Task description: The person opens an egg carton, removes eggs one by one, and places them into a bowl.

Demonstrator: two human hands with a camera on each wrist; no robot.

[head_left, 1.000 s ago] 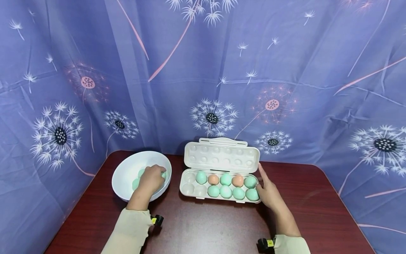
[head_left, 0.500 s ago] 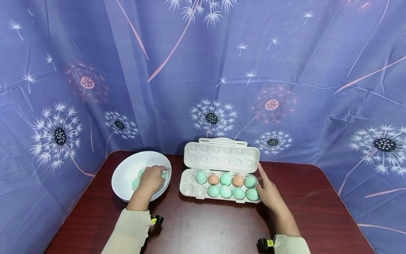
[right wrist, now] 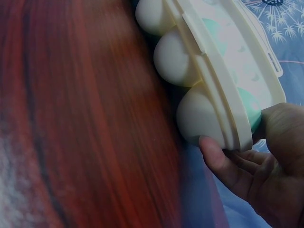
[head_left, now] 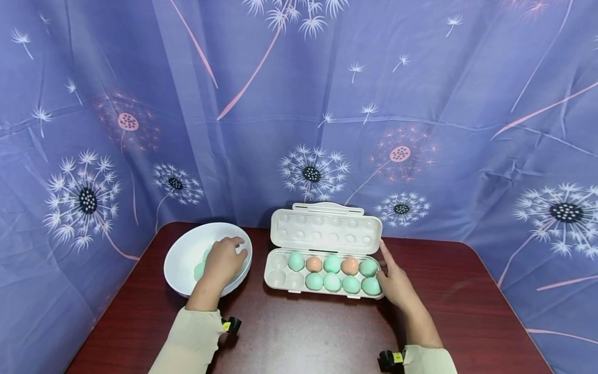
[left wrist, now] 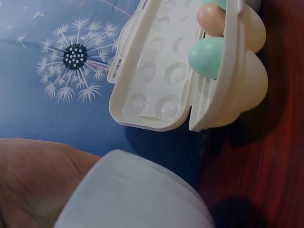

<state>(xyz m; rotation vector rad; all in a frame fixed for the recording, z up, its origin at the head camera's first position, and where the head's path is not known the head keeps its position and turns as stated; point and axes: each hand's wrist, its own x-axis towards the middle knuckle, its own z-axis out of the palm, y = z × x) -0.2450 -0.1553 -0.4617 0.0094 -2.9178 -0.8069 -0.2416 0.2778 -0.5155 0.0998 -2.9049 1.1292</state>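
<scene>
My left hand (head_left: 226,261) reaches down into a white bowl (head_left: 179,259) on the left side of the table, its fingers bent. Green eggs (head_left: 199,270) lie in the bowl beside the hand; I cannot tell whether it holds one. In the left wrist view the bowl wall (left wrist: 137,194) hides the fingertips. To the right stands a white egg carton (head_left: 288,285), lid raised, with green eggs (head_left: 332,282) and two orange eggs (head_left: 350,266); three cups at its left end have none. My right hand (head_left: 397,283) grips the carton's right end, fingers around the rim and underside (right wrist: 213,156).
Both things stand on a dark red wooden table (head_left: 299,332). A blue curtain (head_left: 261,171) with dandelion print hangs close behind the table and along its left side. The upright lid (head_left: 327,228) leans back near the curtain.
My left hand's fingers have shifted slightly upward in the bowl and spread apart from the thumb; the green egg seen at its fingertips is now out of sight. The right hand and carton stay put.
</scene>
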